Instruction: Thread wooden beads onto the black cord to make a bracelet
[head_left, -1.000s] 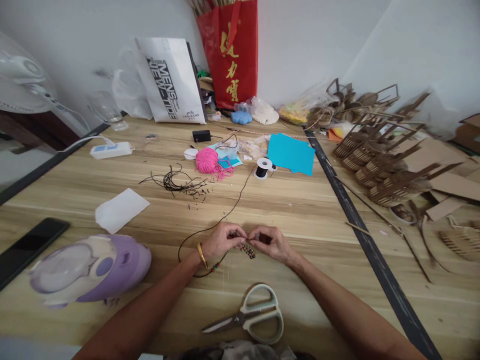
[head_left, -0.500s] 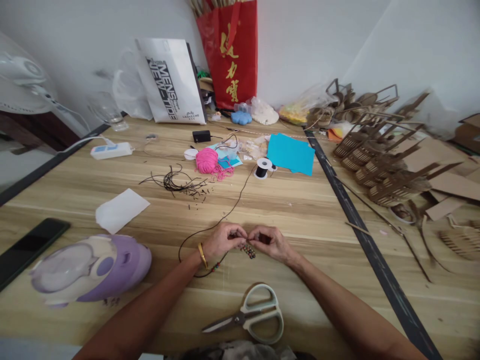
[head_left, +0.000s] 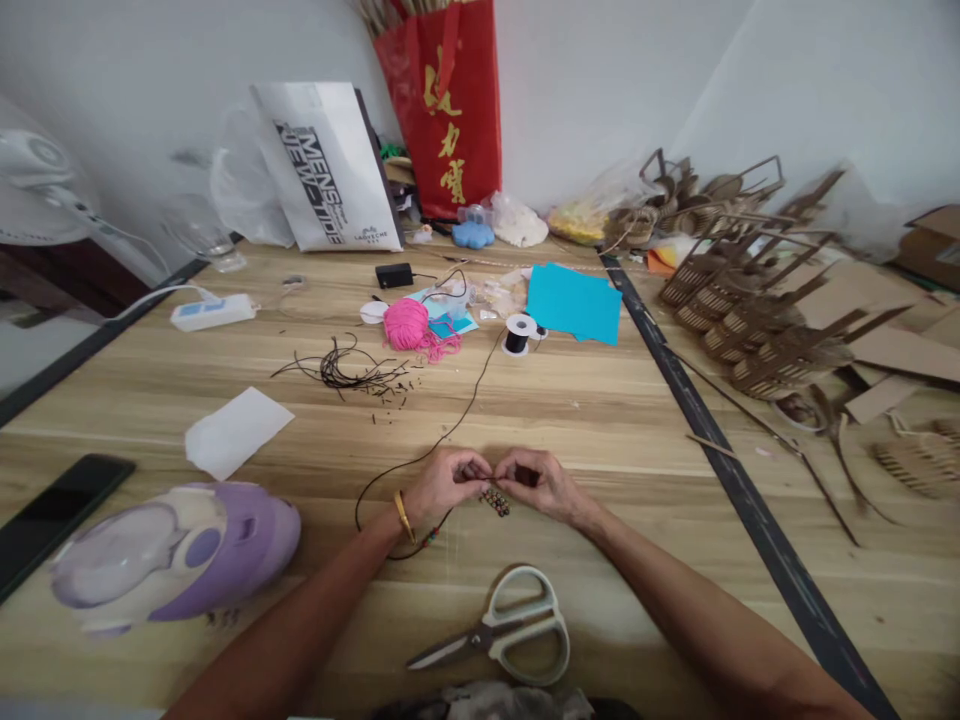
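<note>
A thin black cord (head_left: 472, 404) runs from a spool (head_left: 517, 334) in a loop round my left wrist, and its near part rises into my left hand (head_left: 448, 482). Small coloured beads (head_left: 430, 537) sit on the cord by that wrist. My left thumb and fingers are closed in a pinch on the cord. My right hand (head_left: 541, 484), pinched too, meets it tip to tip; whatever its fingertips grip is too small to make out. Just below the fingertips lies a cluster of dark patterned beads (head_left: 495, 502). Scissors (head_left: 495, 630) with pale handles lie nearer my body.
Left of my arms are a purple-and-white device (head_left: 184, 550), a phone (head_left: 60, 515) and white paper (head_left: 238, 432). Beyond lie cut black cords (head_left: 341, 370), pink yarn (head_left: 406, 324) and blue sheets (head_left: 574, 303). Small woven baskets (head_left: 750, 325) stand at the right.
The view has shifted slightly. Both hands stay pinched together over the beads, with only slight finger movement.
</note>
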